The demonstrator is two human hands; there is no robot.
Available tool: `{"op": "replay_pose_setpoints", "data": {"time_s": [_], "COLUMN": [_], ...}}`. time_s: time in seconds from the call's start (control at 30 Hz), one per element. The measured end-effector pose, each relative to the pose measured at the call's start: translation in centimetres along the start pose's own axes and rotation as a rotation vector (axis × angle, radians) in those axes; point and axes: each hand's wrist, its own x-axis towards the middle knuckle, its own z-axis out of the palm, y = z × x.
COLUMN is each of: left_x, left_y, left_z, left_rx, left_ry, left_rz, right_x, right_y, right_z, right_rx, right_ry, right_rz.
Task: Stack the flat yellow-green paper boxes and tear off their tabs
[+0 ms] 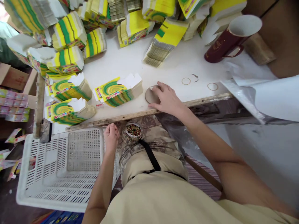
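On the white table, my right hand (167, 98) rests with its fingers apart on the right part of a round grey-brown disc (150, 95). My left hand (111, 133) is closed, just below the table's wooden front edge; what it holds, if anything, is hidden. Right of it, a clear round jar (133, 130) of small multicoloured beads stands at my lap. A stack of flat yellow-green cartons (119, 91) lies on the table left of the disc. Two similar stacks (70, 110) (70, 87) lie farther left.
A white plastic basket (58, 186) stands below the table at the left. More carton bundles (70, 31) are piled along the back. A maroon mug (218, 46) stands at the back right near plastic sheeting (268, 96). Two rubber bands (186, 77) (218, 86) lie on the table.
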Motion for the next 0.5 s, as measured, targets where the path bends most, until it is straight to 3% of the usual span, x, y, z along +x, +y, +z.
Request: {"op": "replay_pose_setpoints", "data": {"time_s": [0.1, 0.23, 0.4, 0.47, 0.5], "left_x": [0.4, 1.2, 1.7, 1.8, 1.8], "left_y": [-1.9, -4.7, -7.4, -8.0, -8.2], "left_z": [-1.4, -2.4, -2.7, -2.9, -3.0], "left_rx": [-0.055, -0.010, 0.097, 0.176, 0.226], "left_ry": [0.057, 0.083, 0.055, 0.045, 0.046], "left_rz": [-0.119, -0.148, -0.145, -0.125, -0.102], "right_x": [0.4, 1.2, 0.0, -1.6, -2.4], "right_y": [0.2, 0.3, -1.6, -3.5, -4.5], "right_z": [0.6, 0.9, -2.3, -3.5, -3.6], "right_rx": [-0.010, -0.042, 0.006, 0.108, 0.173], "right_ry": [-0.024, -0.009, 0.104, 0.026, -0.092], "right_rz": [-0.003, -0.006, 0.025, -0.047, -0.119]}}
